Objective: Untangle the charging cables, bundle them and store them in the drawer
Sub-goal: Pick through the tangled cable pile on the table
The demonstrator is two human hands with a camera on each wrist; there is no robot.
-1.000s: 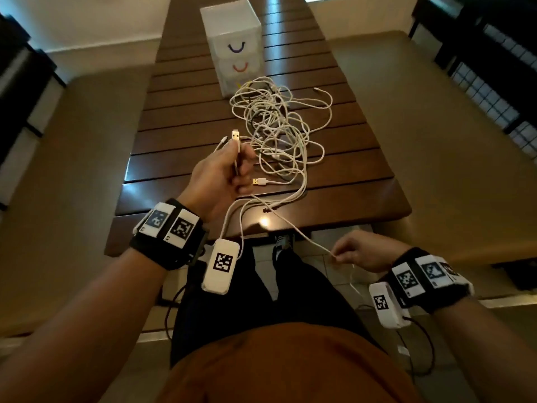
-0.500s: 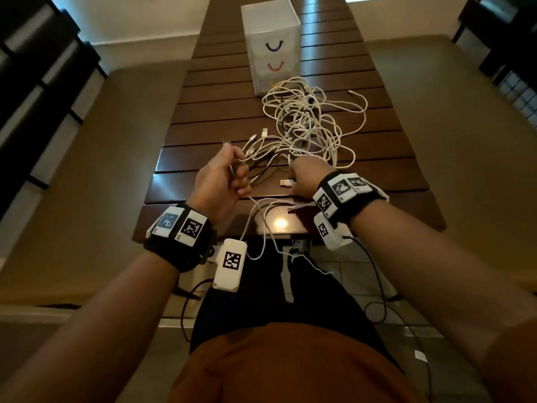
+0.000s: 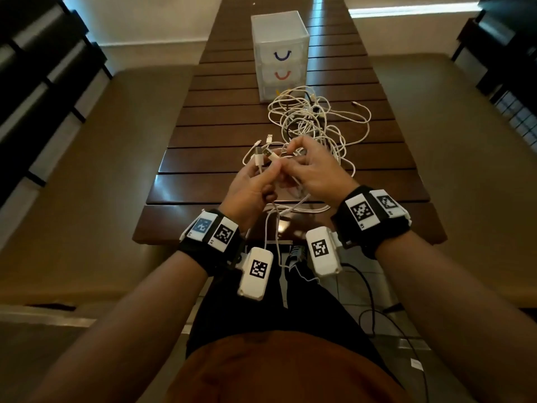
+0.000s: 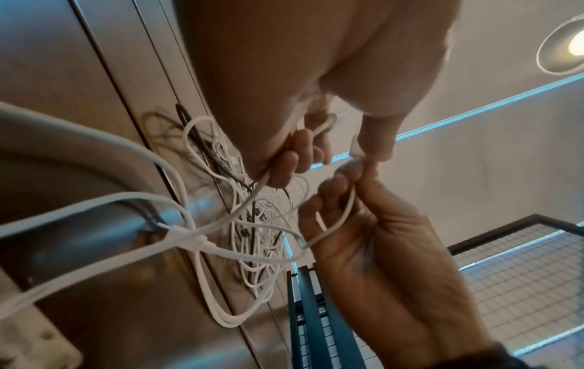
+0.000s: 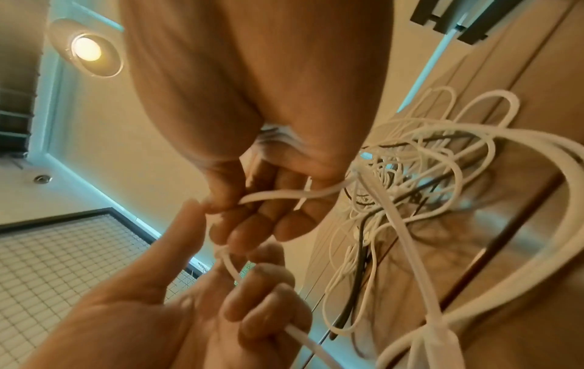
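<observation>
No readable text; only coded square markers (image 3: 361,212) on wristbands (image 3: 374,216).

Drawer unit (image 3: 279,53) at far end of table (image 3: 220,146). Cable tangle (image 3: 316,126) just before it. Both hands (image 3: 279,178) nearest, above table's near edge.

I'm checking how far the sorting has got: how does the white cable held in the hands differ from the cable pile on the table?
The held cable is lifted off the table, pinched by the left hand and right hand; the cable pile lies on the wooden table, untouched. The held cable's USB plugs stick up free; the pile is a knot of loops. The pile includes a dark strand; the held cable is white. Both remain linked and unbundled.
</observation>
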